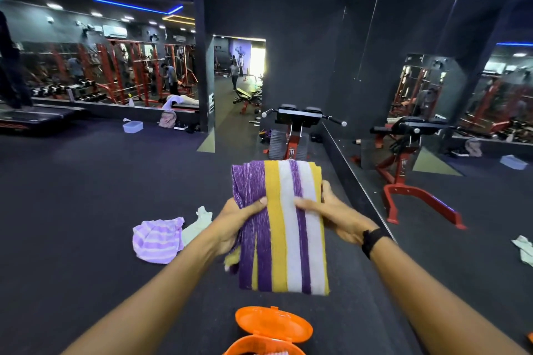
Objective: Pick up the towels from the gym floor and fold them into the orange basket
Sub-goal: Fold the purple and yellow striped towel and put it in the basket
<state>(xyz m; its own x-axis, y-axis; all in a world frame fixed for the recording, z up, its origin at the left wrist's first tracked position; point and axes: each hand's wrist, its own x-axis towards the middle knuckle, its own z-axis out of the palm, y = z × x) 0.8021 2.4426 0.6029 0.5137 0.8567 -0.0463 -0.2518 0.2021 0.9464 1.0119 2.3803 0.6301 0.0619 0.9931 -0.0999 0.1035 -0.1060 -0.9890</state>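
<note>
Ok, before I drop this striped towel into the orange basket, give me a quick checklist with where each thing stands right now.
1. Both hands on the towel: ok. The left hand and the right hand grip the striped towel at its two sides.
2. Towel folded: ok, though its lower left corner looks ragged.
3. Basket lid open: ok. The lid of the orange basket stands raised.
4. Room in the basket: cannot tell, the inside is mostly cut off by the frame's edge.
5. Towel above the basket: ok, it hangs just beyond and above it.
6. Floor cleared: not ok. A lilac striped towel and a pale cloth lie on the floor.
</note>
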